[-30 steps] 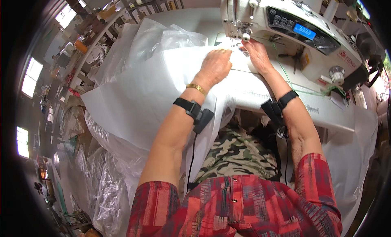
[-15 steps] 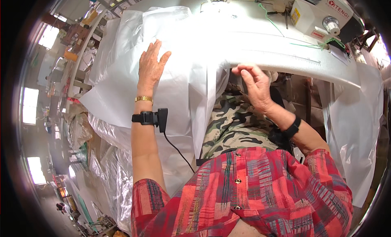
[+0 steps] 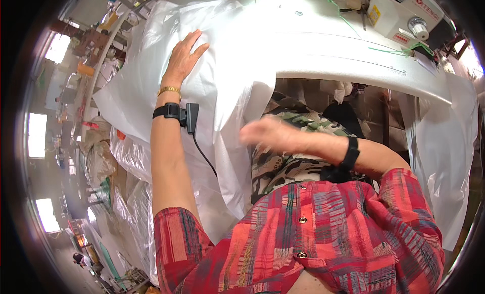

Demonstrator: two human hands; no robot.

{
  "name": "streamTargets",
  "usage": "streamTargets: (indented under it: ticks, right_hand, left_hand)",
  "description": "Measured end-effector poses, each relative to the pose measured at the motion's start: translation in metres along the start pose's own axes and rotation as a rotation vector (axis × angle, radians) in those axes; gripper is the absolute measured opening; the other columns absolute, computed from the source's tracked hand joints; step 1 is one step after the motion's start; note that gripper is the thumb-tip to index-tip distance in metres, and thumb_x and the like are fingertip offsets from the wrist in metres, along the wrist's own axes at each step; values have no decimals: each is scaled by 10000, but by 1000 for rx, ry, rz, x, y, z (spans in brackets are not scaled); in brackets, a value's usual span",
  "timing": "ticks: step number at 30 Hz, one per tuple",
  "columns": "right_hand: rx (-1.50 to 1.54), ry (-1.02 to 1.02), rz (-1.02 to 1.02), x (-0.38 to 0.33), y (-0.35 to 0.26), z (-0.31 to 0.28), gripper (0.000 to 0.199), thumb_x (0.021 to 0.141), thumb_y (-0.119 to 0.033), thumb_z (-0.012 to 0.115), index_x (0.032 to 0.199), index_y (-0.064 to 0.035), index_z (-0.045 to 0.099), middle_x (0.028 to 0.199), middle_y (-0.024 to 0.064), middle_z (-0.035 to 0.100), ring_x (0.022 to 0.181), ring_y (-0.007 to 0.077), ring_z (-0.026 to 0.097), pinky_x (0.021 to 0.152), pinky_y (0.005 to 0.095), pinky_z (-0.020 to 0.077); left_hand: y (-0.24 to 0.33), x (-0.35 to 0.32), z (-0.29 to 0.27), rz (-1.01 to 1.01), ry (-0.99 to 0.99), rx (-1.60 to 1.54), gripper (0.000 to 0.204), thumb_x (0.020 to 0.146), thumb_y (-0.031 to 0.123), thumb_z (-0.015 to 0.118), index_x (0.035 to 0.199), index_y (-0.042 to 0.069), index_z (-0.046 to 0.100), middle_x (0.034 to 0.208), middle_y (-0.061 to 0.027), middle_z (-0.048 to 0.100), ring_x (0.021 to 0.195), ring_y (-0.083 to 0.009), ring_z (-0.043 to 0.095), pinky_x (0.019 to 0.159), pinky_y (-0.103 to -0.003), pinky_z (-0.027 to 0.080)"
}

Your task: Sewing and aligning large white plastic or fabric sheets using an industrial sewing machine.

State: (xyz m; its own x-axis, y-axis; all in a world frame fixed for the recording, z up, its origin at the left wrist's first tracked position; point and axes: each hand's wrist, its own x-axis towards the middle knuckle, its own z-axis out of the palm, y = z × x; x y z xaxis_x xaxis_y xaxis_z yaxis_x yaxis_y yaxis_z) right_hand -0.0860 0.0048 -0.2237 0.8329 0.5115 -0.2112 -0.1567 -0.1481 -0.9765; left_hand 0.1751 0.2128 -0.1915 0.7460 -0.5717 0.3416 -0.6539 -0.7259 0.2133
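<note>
My left hand (image 3: pixel 185 57) lies flat on a white translucent plastic sheet (image 3: pixel 146 94), fingers stretched out and the thumb apart. The sheet covers the left part of the sewing machine's table and drapes over its front edge beside my lap. My right hand (image 3: pixel 268 134), smeared by motion, is above my camouflage-covered lap, its fingertips at the sheet's hanging edge. Whether those fingers grip the sheet cannot be made out. Strong glare washes out the sheet near the machine.
A white sewing machine head (image 3: pixel 404 18) stands at the far right of the pale machine bed (image 3: pixel 343 59). Green thread (image 3: pixel 399 50) and small tools lie beside it. More plastic sheeting (image 3: pixel 439 157) hangs at the right. A cable (image 3: pixel 204 153) runs from my left wrist strap.
My left hand has slid a little forward and left over the sheet. My right hand has swung from the table's front edge left and nearer, to the sheet's hanging edge, which has shifted.
</note>
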Motion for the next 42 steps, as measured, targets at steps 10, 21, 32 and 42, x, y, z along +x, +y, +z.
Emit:
streamTargets:
  ticks: [10,21,32,42]
  right_hand:
    - [80,585,58,58,79,-1,366,884,-261,646,1139,-3,600,1018,111,658,926,205,607,853,347,485]
    - [323,143,-216,-59,3,-54,320,982,-273,537,1041,22,646,962,16,661,835,89,586,773,271,483]
    - [137,513,179,-162,131,-99,305,950,-258,576,879,32,634,657,20,601,566,95,569,507,242,467]
    - [3,556,-53,-130,37,-71,382,924,-302,614,1081,46,614,914,94,673,721,120,618,613,248,495]
  left_hand:
    - [10,-8,-3,-55,57,-42,552,925,476,553,1302,73,556,1358,-128,539,1307,-283,450,1102,-378,332]
    - [-25,-69,-7,47,191,132,479,982,435,462,1308,95,551,1371,-69,538,1307,-240,453,1127,-430,283]
    - [24,-106,-26,-78,186,123,445,937,375,568,1228,40,593,1314,-139,566,1240,-278,509,1044,-410,379]
    - [269,-176,-64,-38,-22,-247,499,738,432,783,939,6,620,677,-84,607,621,-248,618,585,-355,490]
